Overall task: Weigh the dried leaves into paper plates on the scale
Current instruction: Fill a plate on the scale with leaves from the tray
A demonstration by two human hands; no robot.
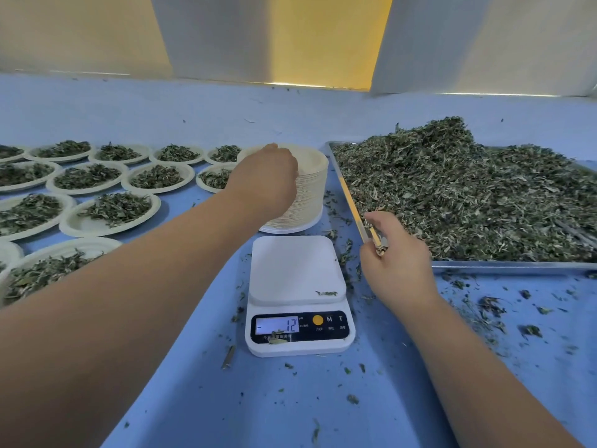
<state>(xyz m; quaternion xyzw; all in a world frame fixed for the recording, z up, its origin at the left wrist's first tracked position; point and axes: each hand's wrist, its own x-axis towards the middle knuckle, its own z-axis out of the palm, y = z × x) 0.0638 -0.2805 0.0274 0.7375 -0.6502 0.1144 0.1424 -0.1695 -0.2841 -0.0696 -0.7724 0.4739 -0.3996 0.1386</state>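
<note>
Plate-fetch step: left hand curls fingers over the plate stack beyond the bare scale, right hand pinches leaf scraps beside the right-side tray of dried leaves; next, seat one plate squarely on the scale.

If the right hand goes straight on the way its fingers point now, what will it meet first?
Probably the left rim of the metal tray, just ahead of the right hand. If it passes above the rim, the stack of paper plates comes next. Depth is unclear.

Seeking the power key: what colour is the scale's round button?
Orange-yellow round button, clearest in head view.
</note>
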